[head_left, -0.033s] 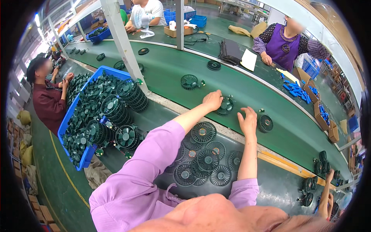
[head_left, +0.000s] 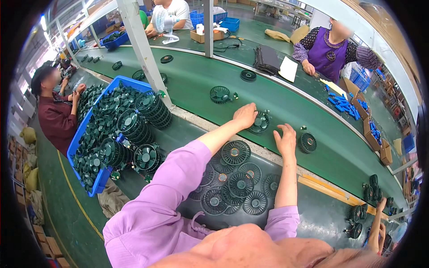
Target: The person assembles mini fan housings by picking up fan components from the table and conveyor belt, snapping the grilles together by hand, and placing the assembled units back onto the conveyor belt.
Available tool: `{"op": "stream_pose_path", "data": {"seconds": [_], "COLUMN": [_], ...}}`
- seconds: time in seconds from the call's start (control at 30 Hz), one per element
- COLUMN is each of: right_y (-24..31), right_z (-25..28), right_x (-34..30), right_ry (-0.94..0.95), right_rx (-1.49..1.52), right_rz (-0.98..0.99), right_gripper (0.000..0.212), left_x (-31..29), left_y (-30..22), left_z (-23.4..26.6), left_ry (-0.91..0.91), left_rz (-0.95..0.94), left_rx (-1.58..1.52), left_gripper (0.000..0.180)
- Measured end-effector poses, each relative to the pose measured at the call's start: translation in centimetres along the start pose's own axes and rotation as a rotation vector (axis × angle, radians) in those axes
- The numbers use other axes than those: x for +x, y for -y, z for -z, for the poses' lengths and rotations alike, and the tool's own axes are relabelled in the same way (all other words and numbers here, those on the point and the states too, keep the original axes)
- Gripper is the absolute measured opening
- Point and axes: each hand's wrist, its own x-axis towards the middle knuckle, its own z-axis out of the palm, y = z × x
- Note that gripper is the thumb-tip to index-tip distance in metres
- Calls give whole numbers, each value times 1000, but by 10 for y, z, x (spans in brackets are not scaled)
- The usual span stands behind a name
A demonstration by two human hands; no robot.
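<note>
Over the green conveyor belt [head_left: 192,100], my left hand [head_left: 245,115] has its fingers closed at the left rim of a round dark fan housing [head_left: 260,123]. A small green circuit board sits at its far edge; my thumb is hidden. To the right, my right hand [head_left: 286,139] is open, fingers spread, apart from the housing. Beyond it a slotted round housing [head_left: 308,142] lies on the belt beside a small board. Between my forearms, several round slotted grilles [head_left: 241,184] lie overlapping on the dark worktable [head_left: 313,201], some with a copper-coloured centre ring.
At left, a blue crate [head_left: 93,190] holds many dark fan blades, with stacked housings [head_left: 152,109] by it. A white post [head_left: 142,49] rises at the belt's near edge. More housings [head_left: 220,94] ride the belt. Co-workers sit across, at left and at lower right.
Housings elsewhere on the belt have shifted very slightly right. My left hand and the housing at it have moved a touch left; my right hand looks nearly unchanged.
</note>
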Motion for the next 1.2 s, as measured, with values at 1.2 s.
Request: {"op": "stream_pose_path", "data": {"seconds": [1.2], "right_y": [70], "right_z": [-36], "right_x": [118], "right_ry": [632], "right_rx": [131], "right_rz": [332], "right_gripper": [54], "left_x": [-169], "left_y": [108], "left_z": [132], "left_ry": [-545], "left_rz": [240], "left_rx": [-627], "left_gripper": [28]}}
